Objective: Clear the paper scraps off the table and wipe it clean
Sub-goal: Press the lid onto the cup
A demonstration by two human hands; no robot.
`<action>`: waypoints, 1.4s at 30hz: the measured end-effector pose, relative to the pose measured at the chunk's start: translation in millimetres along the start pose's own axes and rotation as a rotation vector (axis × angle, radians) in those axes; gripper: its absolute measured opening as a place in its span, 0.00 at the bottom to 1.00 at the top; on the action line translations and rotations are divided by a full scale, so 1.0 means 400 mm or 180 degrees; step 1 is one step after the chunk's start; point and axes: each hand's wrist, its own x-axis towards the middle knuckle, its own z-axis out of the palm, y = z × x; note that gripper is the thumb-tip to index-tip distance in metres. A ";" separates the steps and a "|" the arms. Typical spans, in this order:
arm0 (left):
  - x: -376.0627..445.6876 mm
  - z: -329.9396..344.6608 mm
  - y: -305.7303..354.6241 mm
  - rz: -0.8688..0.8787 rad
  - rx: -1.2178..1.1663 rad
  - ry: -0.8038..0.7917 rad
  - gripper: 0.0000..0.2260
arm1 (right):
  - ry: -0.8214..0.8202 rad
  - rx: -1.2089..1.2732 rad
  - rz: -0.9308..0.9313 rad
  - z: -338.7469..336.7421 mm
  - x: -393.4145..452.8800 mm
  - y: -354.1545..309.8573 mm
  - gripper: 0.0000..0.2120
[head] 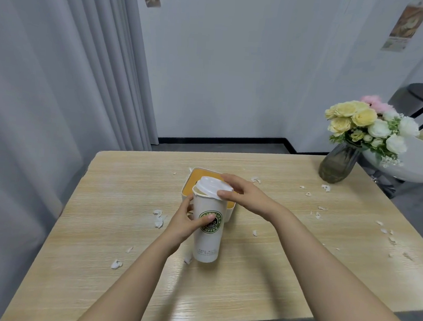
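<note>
**Hidden and cut-off parts**

The cup (207, 226) and right hand (240, 195) cover most of the orange-lined box (205, 173). The small print near the cup's base is unreadable. The white bowl chair (412, 166) is cut by the right edge

My single head-worn wide-angle camera looks forward and down, close over the wooden table (116, 203), facing the wall (237, 73).

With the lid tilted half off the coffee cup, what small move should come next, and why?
Probably lift the lid fully clear with the right hand while the left hand steadies the cup. The lid sits tilted with the rim partly exposed, and paper scraps on the table would then have somewhere to go.
</note>
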 end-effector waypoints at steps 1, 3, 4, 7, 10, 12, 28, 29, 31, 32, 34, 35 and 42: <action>0.002 0.000 0.002 -0.0007 0.0013 0.0000 0.42 | 0.0036 0.0053 0.0008 0.003 0.002 0.000 0.27; 0.008 0.001 0.005 -0.0024 0.0027 -0.0003 0.39 | 0.0128 0.0100 0.0032 0.006 0.003 -0.004 0.24; 0.010 0.002 0.007 -0.0019 0.0022 -0.0005 0.37 | 0.0144 0.0098 0.0057 0.007 0.003 -0.005 0.25; 0.014 0.004 0.008 0.0011 -0.0004 0.0008 0.37 | 0.0008 0.0208 0.0175 -0.002 0.001 0.005 0.26; 0.013 0.007 0.007 0.0033 0.0013 -0.0023 0.35 | -0.0083 0.0213 0.0244 -0.012 -0.006 0.016 0.26; 0.012 0.012 0.007 0.0055 0.0062 -0.0027 0.32 | 0.0054 0.0166 0.0249 -0.010 -0.007 0.020 0.27; 0.036 0.049 -0.008 -0.0018 0.0206 -0.0058 0.35 | 0.0182 0.0387 0.0455 0.001 -0.018 0.047 0.29; 0.038 0.050 -0.008 -0.0018 0.0204 -0.0058 0.36 | 0.0234 0.0359 0.0434 0.000 -0.017 0.047 0.29; 0.042 0.054 -0.009 -0.0003 0.0208 -0.0024 0.37 | 0.0370 0.0329 0.0383 0.002 -0.013 0.049 0.29; 0.044 0.056 -0.009 0.0005 0.0221 0.0002 0.38 | 0.0428 0.0316 0.0349 0.003 -0.012 0.049 0.29; 0.048 0.059 -0.010 0.0025 0.0263 0.0056 0.39 | 0.0521 0.0283 0.0292 0.005 -0.011 0.050 0.30; 0.050 0.061 -0.009 0.0038 0.0302 0.0080 0.39 | 0.0553 0.0270 0.0276 0.006 -0.009 0.053 0.30; 0.062 0.088 0.009 0.0359 0.0815 0.0181 0.36 | 0.0810 0.0446 0.0268 0.009 -0.012 0.078 0.30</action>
